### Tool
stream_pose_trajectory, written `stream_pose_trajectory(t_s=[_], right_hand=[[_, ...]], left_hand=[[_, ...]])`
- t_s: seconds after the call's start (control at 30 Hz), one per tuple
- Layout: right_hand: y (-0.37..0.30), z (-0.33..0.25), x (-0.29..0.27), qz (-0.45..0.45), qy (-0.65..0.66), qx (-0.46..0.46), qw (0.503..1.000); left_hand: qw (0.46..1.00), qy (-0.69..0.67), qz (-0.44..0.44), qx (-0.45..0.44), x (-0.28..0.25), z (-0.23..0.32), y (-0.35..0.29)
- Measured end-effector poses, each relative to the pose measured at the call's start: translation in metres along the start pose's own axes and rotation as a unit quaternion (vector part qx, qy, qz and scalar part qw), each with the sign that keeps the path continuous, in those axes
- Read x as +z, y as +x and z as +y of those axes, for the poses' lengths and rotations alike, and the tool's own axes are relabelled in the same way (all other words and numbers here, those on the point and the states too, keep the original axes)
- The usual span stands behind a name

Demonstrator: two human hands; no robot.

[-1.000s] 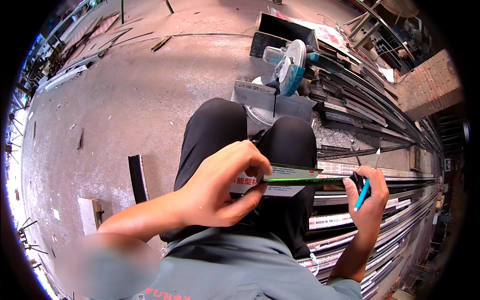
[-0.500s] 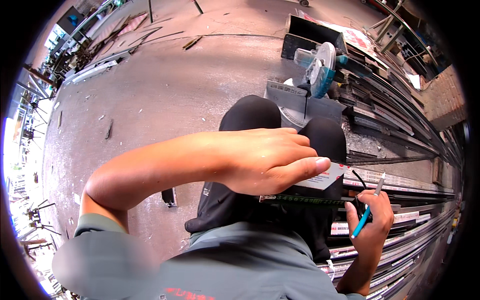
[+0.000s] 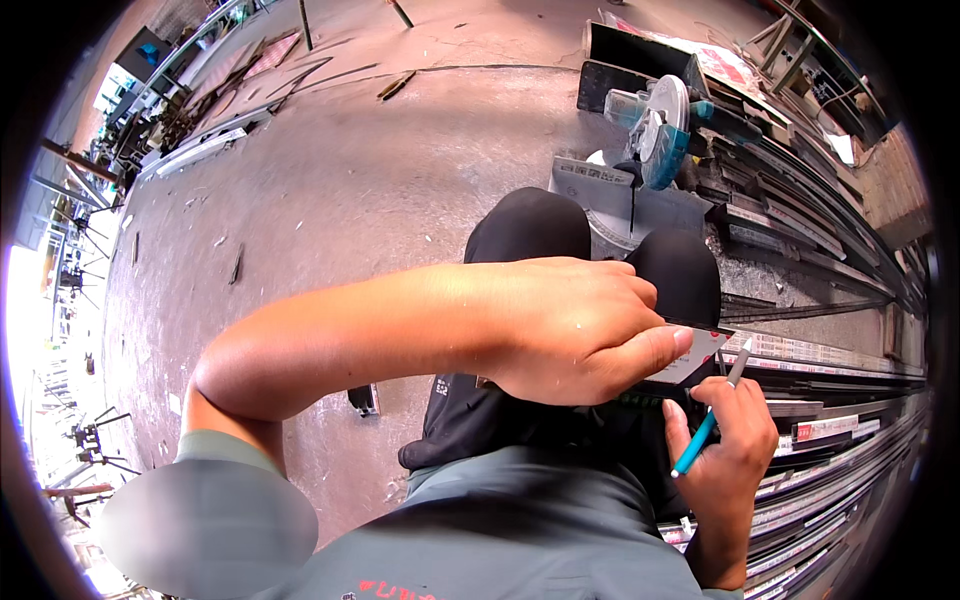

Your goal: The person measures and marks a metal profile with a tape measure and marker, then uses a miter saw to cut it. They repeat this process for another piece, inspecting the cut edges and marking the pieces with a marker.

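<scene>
The short profile piece (image 3: 688,370) lies right of the frame's centre, its pale face showing past the thumb of the left hand (image 3: 575,330), which is closed over it, fingertips out of sight. Just below that hand, a dark tape strip (image 3: 635,400) shows in part. The right hand (image 3: 735,435), at lower right, pinches a teal and grey pen (image 3: 693,444), its tip slanting up beside the piece. A mitre saw (image 3: 664,145) stands at upper right; long profiles (image 3: 825,430) lie stacked along the right side.
</scene>
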State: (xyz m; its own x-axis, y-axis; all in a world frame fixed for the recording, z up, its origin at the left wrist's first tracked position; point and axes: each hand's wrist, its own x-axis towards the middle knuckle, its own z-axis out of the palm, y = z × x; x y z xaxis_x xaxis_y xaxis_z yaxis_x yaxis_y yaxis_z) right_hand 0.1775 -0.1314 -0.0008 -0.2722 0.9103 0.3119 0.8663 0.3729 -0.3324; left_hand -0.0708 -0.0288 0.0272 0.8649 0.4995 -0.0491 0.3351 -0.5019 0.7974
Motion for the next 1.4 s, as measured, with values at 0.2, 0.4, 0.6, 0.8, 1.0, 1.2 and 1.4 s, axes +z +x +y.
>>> stream_pose_trajectory(t_s=[0.2,0.4,0.6,0.8,1.0,1.2,1.4], right_hand=[[0.001,-0.004,-0.002,0.003,-0.022,0.018,1.0],[0.003,-0.005,-0.006,0.005,-0.018,0.028,0.999],[0.005,0.004,-0.006,-0.013,-0.015,0.013,1.0],[0.005,0.012,-0.004,-0.036,0.007,0.028,0.999],[0.009,0.016,-0.007,-0.058,0.015,0.038,0.998],[0.014,0.02,-0.006,-0.063,0.018,0.024,0.998],[0.02,0.023,-0.016,-0.071,0.058,0.079,0.993]], left_hand=[[0.999,0.041,-0.004,0.012,0.001,0.0,-0.007],[0.993,0.098,0.039,0.049,0.014,-0.003,-0.008],[0.955,0.277,0.096,0.046,0.048,0.006,-0.02],[0.914,0.351,0.181,0.09,0.079,-0.012,-0.02],[0.901,0.364,0.193,0.136,0.078,-0.014,-0.024],[0.896,0.356,0.224,0.142,0.081,-0.016,-0.022],[0.912,0.338,0.199,0.122,0.076,-0.016,-0.021]])
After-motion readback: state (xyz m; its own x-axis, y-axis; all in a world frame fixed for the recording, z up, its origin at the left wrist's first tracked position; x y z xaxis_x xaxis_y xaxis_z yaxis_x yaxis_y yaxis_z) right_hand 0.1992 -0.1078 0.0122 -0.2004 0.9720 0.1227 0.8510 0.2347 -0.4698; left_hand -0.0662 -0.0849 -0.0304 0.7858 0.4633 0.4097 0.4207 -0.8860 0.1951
